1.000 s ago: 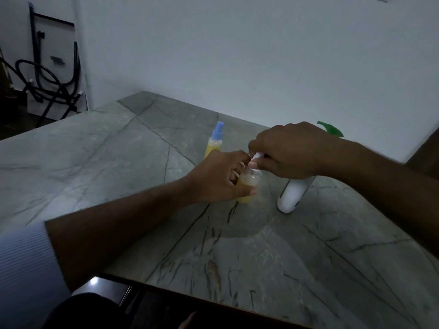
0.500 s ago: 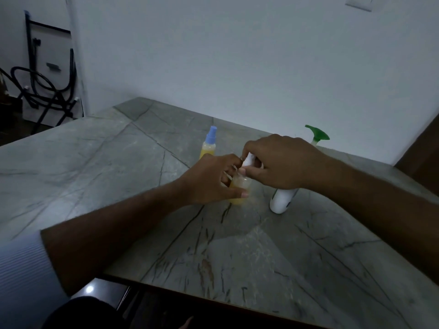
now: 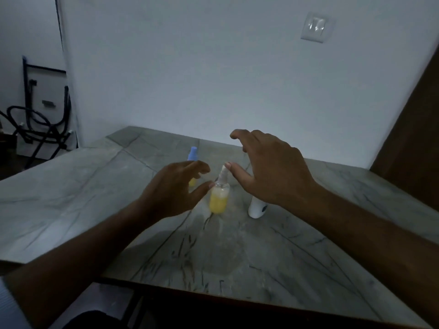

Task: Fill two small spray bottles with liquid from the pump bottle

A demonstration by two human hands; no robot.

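Observation:
A small clear spray bottle point(image 3: 219, 198) holding yellow liquid stands upright on the grey marble table point(image 3: 71, 186), with its white spray top on. My left hand point(image 3: 173, 188) is just left of it, fingers apart, thumb tip close to the bottle's shoulder. My right hand point(image 3: 268, 167) hovers above and to the right, fingers spread, thumb near the nozzle, holding nothing. Behind my left hand stands a second small bottle with a blue cap point(image 3: 193, 154), mostly hidden. The white pump bottle point(image 3: 257, 208) stands under my right hand; only its lower body shows.
The table's near edge runs across the bottom of the view, and a white wall with a light switch point(image 3: 314, 26) rises right behind the table. A black metal chair frame point(image 3: 35, 124) stands at the far left. A dark wooden panel point(image 3: 413, 129) is at the right.
Both hands have let go of the small clear bottle and opened, the right one lifting up. The bottle now stands alone with its spray top fitted. The camera has tilted up.

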